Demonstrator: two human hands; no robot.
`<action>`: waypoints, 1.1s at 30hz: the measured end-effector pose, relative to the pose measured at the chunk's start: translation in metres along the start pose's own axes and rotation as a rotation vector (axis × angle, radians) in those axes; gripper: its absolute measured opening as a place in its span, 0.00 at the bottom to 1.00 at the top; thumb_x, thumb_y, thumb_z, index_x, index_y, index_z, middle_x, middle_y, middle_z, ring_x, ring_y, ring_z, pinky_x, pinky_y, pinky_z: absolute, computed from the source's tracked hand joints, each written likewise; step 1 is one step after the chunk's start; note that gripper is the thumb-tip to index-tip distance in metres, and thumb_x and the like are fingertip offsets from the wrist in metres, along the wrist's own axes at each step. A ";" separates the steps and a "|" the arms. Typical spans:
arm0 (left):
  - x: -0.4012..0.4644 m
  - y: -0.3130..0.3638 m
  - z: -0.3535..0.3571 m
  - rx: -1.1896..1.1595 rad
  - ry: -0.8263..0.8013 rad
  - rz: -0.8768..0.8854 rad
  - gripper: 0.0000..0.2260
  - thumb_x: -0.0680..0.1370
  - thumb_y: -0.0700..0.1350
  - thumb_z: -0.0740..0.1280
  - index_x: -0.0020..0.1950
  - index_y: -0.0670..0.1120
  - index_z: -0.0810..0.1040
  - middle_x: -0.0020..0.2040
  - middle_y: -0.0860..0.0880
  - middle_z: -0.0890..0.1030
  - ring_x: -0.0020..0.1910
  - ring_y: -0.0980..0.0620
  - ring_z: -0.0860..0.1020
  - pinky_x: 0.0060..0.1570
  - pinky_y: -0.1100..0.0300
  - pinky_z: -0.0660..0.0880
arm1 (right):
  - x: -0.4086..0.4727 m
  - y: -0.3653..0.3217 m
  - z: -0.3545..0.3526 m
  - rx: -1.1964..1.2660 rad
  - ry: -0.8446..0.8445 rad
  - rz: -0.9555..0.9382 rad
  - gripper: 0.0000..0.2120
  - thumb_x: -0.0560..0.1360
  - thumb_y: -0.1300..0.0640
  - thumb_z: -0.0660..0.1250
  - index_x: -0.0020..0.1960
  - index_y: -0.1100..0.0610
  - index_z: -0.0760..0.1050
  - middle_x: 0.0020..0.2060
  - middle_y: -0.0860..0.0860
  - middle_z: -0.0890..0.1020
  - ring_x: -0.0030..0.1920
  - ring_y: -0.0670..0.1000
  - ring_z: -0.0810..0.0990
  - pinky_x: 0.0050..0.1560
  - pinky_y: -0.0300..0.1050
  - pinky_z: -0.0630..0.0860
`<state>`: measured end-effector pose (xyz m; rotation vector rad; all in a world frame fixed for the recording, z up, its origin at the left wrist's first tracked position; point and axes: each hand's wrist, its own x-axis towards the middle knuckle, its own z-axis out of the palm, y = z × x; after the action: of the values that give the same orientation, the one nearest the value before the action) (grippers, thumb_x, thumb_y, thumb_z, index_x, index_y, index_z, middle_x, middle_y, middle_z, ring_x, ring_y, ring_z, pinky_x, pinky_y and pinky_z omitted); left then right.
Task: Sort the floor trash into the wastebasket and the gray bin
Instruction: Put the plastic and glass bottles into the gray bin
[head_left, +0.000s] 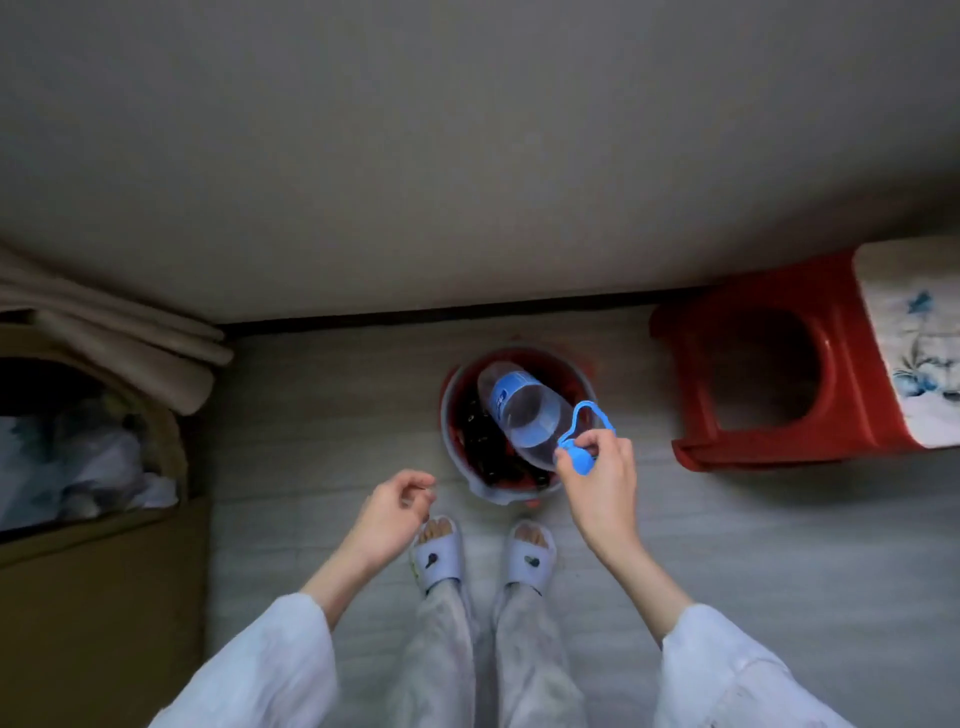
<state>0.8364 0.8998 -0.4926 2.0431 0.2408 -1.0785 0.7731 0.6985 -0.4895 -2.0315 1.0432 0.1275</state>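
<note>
Clear plastic bottle (524, 410) held tilted over the wastebasket (451, 415).
Pinched at its blue cap by the right hand (597, 467), blue carry loop (587, 421) arching above, base pointing down into the gray-rimmed, red-lined basket. Left hand (395, 512) empty, fingers loosely curled, hovering near the slippers (436, 556). Red stool (769, 364) lying on its side to the right.

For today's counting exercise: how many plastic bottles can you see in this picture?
1. The clear plastic bottle hangs over the round bin, held at its blue cap by the right hand. Others may be hidden inside the bin.
</note>
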 end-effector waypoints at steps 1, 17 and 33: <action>0.008 -0.007 0.008 -0.007 0.004 -0.033 0.07 0.78 0.36 0.60 0.52 0.44 0.74 0.41 0.46 0.76 0.34 0.55 0.74 0.33 0.70 0.71 | 0.006 0.009 0.012 0.016 -0.018 0.028 0.08 0.72 0.62 0.69 0.48 0.62 0.73 0.49 0.56 0.73 0.45 0.47 0.67 0.48 0.33 0.61; 0.093 -0.042 0.087 -0.190 0.005 -0.254 0.19 0.81 0.38 0.55 0.72 0.44 0.64 0.61 0.45 0.75 0.46 0.53 0.76 0.44 0.62 0.75 | 0.057 0.104 0.048 0.117 0.052 0.374 0.22 0.73 0.39 0.52 0.37 0.54 0.75 0.33 0.57 0.80 0.37 0.62 0.78 0.48 0.60 0.76; 0.184 -0.076 0.092 -1.030 -0.081 -0.522 0.22 0.82 0.54 0.43 0.62 0.45 0.70 0.62 0.48 0.74 0.66 0.46 0.68 0.71 0.46 0.53 | 0.137 0.158 0.083 0.810 -0.203 0.968 0.27 0.81 0.43 0.44 0.66 0.59 0.69 0.61 0.53 0.76 0.61 0.56 0.75 0.64 0.52 0.71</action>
<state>0.8562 0.8497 -0.7052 1.0145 1.0799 -1.0084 0.7714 0.6219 -0.7011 -0.6795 1.5385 0.3343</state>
